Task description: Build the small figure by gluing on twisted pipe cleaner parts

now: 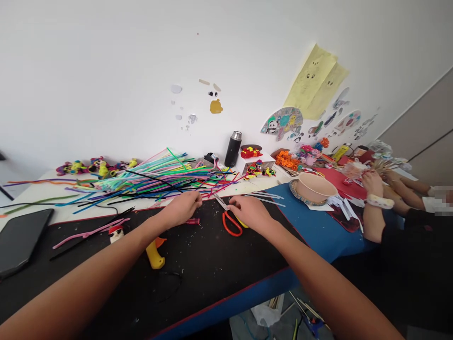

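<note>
My left hand (183, 208) is closed in a pinch above the black mat (198, 283); anything between its fingertips is too small to make out. Opposite it, my right hand (250, 213) has its thumb and fingers drawn together, their contents also unclear. Scissors with red handles (232, 225) lie beside and partly under my right fingers, with a bit of yellow handle behind. Below my left forearm shows a yellow glue gun (155, 255) with an orange trigger, partly hidden. Pipe cleaners (159, 174) of many colours are heaped behind my hands. A small figure with a red cap (116, 232) lies left.
A phone (26, 241) lies at the left. Along the wall stand a black flask (233, 148), a white box (247, 164) and small pipe-cleaner figures (260, 168). A round pinkish bowl (314, 188) sits right, near a co-worker's hand (373, 182). Thin clear sticks (265, 194) lie nearby.
</note>
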Tool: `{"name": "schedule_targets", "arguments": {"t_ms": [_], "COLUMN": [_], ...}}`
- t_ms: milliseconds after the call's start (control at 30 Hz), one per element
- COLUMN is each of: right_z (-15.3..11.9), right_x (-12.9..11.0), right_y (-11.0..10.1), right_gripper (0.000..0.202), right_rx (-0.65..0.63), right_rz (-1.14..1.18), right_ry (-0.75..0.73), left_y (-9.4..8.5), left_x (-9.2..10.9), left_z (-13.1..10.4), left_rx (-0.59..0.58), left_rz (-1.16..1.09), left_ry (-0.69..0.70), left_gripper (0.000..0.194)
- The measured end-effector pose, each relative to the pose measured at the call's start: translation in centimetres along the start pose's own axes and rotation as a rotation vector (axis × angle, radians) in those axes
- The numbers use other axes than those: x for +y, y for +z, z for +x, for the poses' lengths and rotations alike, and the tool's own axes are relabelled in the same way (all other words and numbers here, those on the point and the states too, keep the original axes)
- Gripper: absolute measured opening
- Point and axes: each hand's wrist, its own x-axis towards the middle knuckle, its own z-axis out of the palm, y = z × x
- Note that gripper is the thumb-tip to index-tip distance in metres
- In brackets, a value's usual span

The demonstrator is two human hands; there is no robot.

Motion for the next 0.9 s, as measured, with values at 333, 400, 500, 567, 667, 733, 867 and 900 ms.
{"name": "schedule_targets", "arguments": {"t_ms": [333, 400, 500, 567, 667, 733, 867, 900], "right_z": [3.5, 4.9, 6.5, 7.1, 7.3, 7.2, 6.6, 6.5], "right_x": [-8.7, -10.8, -13.1, -13.9, -14.2, -13.8, -12.7, -12.5], "right_y": [8.1, 9.1, 9.6, 9.9, 10.6, 11.1, 11.2, 11.1], "right_gripper": [0.032, 0.037, 0.038, 0.037, 0.036, 0.037, 0.036, 0.035], "right_rx": [-0.107, -0.135, -0.168, -0.168, -0.132, -0.125, -0.144, -0.145], "right_rz": [1.068, 1.177, 1.259, 1.295, 1.339, 1.331, 1.293, 1.292], "right_ry": [-0.058, -0.053, -0.081, -0.094, -0.089, -0.091, -0.118, -0.124], "left_y": [-4.1, -4.3, -4.5, -4.5, -4.5, -4.4, -4.2, -4.2], "left_x": [-1.0, -1.8, -3.1, -3.7, -4.2, -4.3, -3.9, -3.8], "left_z": [-7.4, -7.8, -8.1, -8.1, -8.0, -8.0, -7.9, -7.9], "left_rx": [0.184, 0.231, 0.322, 0.357, 0.363, 0.338, 0.246, 0.224], "left_rz": [-0.464, -0.533, -0.644, -0.71, -0.738, -0.72, -0.718, -0.729], "left_ry": [-0.163, -0.19, -0.223, -0.222, -0.208, -0.198, -0.179, -0.177], "left_gripper": [0.023, 0.021, 0.02, 0.02, 0.021, 0.021, 0.022, 0.023]}}
